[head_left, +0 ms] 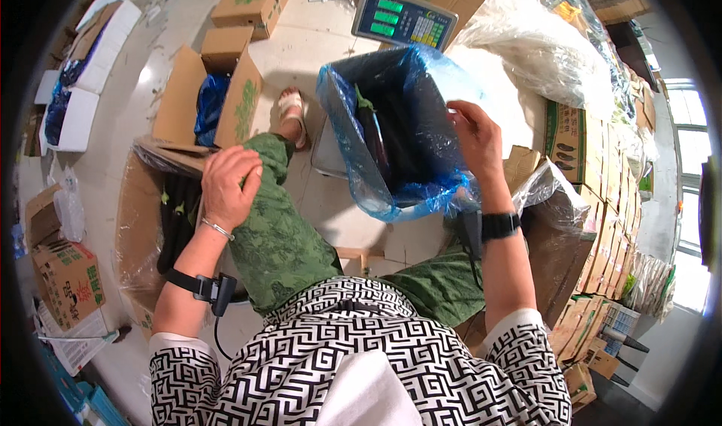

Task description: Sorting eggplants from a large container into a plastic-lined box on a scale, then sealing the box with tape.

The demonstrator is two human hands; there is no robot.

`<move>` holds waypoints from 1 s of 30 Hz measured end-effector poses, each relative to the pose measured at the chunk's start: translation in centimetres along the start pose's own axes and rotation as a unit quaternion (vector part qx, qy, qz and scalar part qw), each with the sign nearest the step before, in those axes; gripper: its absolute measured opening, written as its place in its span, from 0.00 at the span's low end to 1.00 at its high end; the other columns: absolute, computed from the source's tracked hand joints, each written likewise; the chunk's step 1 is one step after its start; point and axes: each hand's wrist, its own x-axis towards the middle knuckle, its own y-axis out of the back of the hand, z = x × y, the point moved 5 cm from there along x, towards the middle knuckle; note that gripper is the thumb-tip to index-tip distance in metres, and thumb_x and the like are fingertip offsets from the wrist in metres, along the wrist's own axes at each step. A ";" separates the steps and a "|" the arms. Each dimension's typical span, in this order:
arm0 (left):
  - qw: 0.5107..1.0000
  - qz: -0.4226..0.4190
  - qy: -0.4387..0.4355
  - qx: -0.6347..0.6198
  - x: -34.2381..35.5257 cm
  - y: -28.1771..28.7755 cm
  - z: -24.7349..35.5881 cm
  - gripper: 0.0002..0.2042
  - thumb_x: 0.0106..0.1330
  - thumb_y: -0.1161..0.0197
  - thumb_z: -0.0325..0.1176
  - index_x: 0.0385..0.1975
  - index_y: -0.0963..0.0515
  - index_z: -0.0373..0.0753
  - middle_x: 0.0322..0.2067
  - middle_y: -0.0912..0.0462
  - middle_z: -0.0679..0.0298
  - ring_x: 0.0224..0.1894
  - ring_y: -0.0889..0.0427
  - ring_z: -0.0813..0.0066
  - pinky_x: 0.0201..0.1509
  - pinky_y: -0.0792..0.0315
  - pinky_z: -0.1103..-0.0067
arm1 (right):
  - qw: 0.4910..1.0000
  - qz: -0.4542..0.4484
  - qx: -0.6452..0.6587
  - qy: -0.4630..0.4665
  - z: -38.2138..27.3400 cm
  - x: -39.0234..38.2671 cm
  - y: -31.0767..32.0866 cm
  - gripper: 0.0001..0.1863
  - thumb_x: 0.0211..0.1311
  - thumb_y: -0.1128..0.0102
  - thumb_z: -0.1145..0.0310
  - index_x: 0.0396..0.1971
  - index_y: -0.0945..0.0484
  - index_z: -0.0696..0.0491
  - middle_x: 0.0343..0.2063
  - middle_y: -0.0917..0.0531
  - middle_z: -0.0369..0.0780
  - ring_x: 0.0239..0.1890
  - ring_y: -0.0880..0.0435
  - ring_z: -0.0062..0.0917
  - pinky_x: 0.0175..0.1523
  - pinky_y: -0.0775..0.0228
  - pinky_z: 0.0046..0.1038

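Between my knees a box lined with a blue plastic bag [346,136] stands on the platform of a scale. Long dark eggplants [383,136] lie inside; one green stem shows near the left wall. My right hand [479,142] hovers at the liner's right rim with loosely bent fingers and no eggplant in it; whether the fingertips touch the plastic is unclear. On my left knee rests my left hand [230,187], its fingers laid over the green trouser cloth, holding nothing. Beside that hand, an open cardboard box [139,223] holds more eggplants [179,208].
The scale's display panel [404,18] with green readouts stands beyond the lined box. Another open carton [178,99] with blue plastic sits ahead on the left. Stacked cartons [594,163] and clear plastic sheeting [541,50] crowd the right. White foam boxes [94,99] stand far left.
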 end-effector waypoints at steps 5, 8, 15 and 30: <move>1.000 -0.005 -0.001 0.013 0.3 -0.2 1.4 0.07 0.58 0.41 0.33 0.30 0.20 0.38 0.37 0.18 0.62 0.49 0.25 0.59 0.55 0.37 0.66 | 0.995 0.048 0.063 -0.063 0.4 -3.6 4.1 0.09 0.60 0.47 0.77 0.40 0.22 0.58 0.31 0.17 0.41 0.35 0.18 0.22 0.42 0.27 0.22; 1.000 0.008 -0.016 0.023 0.4 -0.7 1.5 0.06 0.56 0.41 0.34 0.29 0.21 0.40 0.36 0.19 0.64 0.48 0.25 0.62 0.55 0.38 0.67 | 0.993 0.029 0.070 -0.086 1.1 -5.0 4.0 0.10 0.61 0.47 0.77 0.41 0.22 0.59 0.32 0.17 0.40 0.36 0.19 0.20 0.42 0.28 0.21; 1.000 0.000 -0.009 0.027 0.4 -0.9 1.7 0.06 0.57 0.41 0.34 0.29 0.21 0.40 0.36 0.19 0.64 0.49 0.26 0.61 0.57 0.40 0.66 | 0.986 -0.139 0.044 -0.079 1.5 -5.4 -2.2 0.12 0.60 0.44 0.73 0.44 0.24 0.58 0.31 0.18 0.41 0.35 0.20 0.24 0.43 0.29 0.24; 0.999 -0.009 -0.005 0.039 0.8 -0.6 1.4 0.06 0.58 0.41 0.33 0.29 0.20 0.39 0.37 0.18 0.63 0.48 0.25 0.61 0.56 0.38 0.67 | 0.856 -0.352 -0.330 -0.184 11.3 -3.7 -11.4 0.18 0.59 0.60 0.76 0.49 0.33 0.62 0.45 0.24 0.60 0.50 0.24 0.47 0.55 0.32 0.39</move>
